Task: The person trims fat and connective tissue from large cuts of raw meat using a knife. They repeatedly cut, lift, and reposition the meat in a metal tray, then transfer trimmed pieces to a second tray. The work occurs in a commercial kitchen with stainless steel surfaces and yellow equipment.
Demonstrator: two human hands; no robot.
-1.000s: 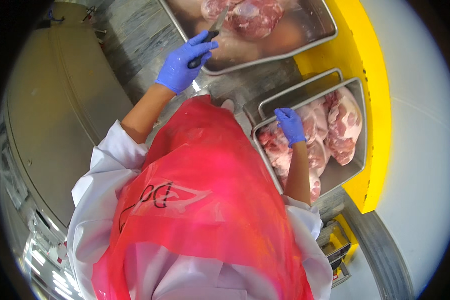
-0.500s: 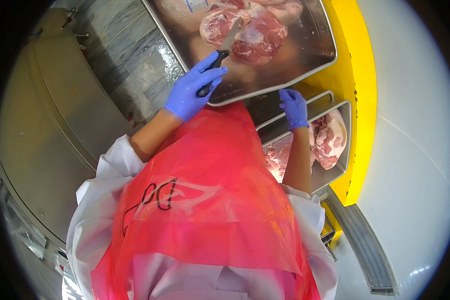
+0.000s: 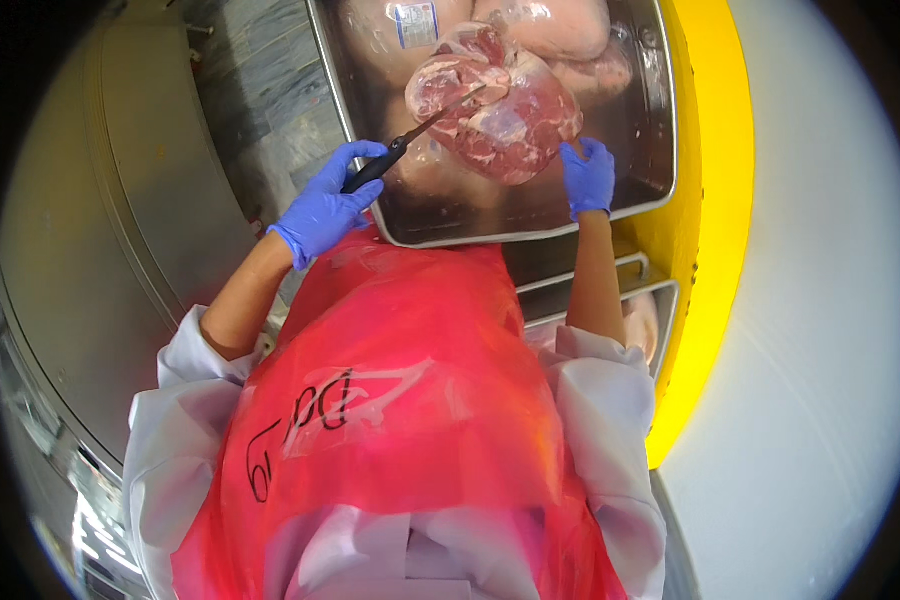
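My left hand (image 3: 327, 210), in a blue glove, is closed around the black handle of a knife (image 3: 395, 150). The blade slants up and right, its tip over the large piece of raw meat (image 3: 515, 125). This red, boneless-looking cut lies on other pieces in a deep metal tray (image 3: 460, 240). My right hand (image 3: 590, 180), also gloved in blue, is at the meat's lower right edge. Its fingers are bent and seem to grip that edge; the exact contact is small in view.
Wrapped meat (image 3: 410, 40) with a label and another pale packaged piece (image 3: 550, 25) lie farther back in the tray. A second metal tray (image 3: 662, 325) stands below, beside a yellow ledge (image 3: 710, 200). At left are a metal cabinet (image 3: 80, 230) and tiled floor (image 3: 275, 80).
My right hand has moved up from above the lower tray to the meat's edge. My left hand with the knife has shifted left and down, and the blade lies flatter. The view has shifted too.
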